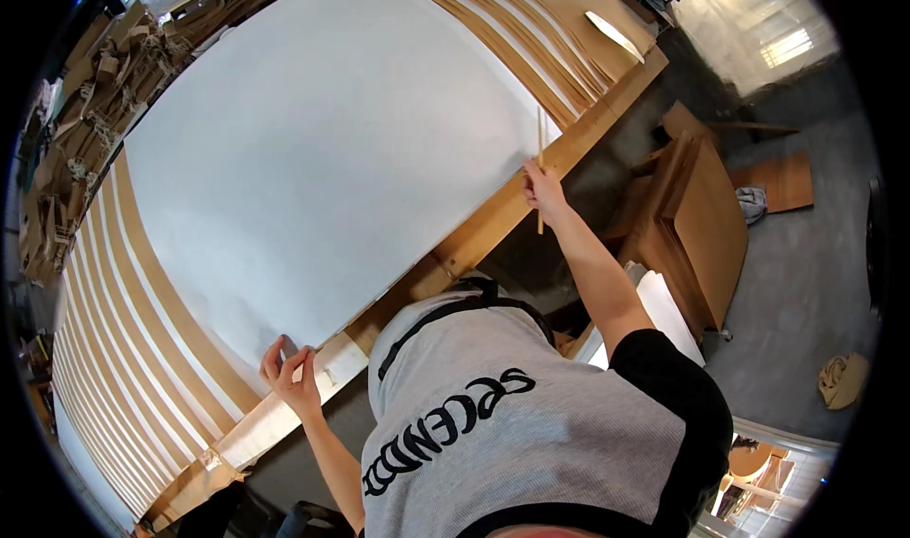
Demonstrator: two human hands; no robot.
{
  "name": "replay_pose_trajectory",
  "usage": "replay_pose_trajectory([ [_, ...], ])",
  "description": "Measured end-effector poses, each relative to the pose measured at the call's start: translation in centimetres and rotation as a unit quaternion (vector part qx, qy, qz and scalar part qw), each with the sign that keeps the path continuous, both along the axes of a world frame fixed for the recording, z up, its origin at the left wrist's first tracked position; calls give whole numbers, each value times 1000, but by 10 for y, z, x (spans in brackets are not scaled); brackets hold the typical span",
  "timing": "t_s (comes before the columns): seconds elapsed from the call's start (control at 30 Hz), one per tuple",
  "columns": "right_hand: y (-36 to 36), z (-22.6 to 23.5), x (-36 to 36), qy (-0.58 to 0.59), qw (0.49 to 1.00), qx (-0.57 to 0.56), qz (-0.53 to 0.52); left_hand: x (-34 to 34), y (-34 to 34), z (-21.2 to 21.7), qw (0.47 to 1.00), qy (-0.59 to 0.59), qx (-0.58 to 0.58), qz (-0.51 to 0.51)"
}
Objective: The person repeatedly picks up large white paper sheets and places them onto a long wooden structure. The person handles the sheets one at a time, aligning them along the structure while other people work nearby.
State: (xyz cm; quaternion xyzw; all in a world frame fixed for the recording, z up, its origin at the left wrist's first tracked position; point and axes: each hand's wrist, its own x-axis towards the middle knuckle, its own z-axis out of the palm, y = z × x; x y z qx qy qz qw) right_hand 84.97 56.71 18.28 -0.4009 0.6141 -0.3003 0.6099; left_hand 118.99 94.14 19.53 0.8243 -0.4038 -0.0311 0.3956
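Note:
A large white paper sheet lies over the table, its near edge running along the wooden table edge. My left hand is at the sheet's near left corner, thumb and fingers closed in a pinch at the paper's edge. Farther right, my right hand is closed around a thin wooden stick, which sticks out above and below the fist. Its fingertips also meet the sheet's edge near the right corner; whether they grip the paper as well is hard to make out.
Brown paper strips alternate with white bands on the left; more brown strips lie right. A white pointed piece rests on brown paper. Crumpled brown paper bundles line the far left. Brown boards stand beside the table.

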Motion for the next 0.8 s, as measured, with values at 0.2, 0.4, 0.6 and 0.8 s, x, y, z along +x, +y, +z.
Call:
replay_pose_trajectory([
  [0.2, -5, -19, -6, 135, 985, -109, -11, 9, 9, -11, 999, 2, -24, 24],
  [0.4, -10, 9, 5, 32, 990, -138, -12, 16, 10, 14, 999, -1, -42, 15],
  [0.6, 20, 61, 89, 131, 933, -234, 240, -12, 29, 11, 830, 343, -245, 365],
  [0.8, 71, 88, 202, 191, 776, -332, 501, 4, 47, -2, 727, 525, -188, 401],
])
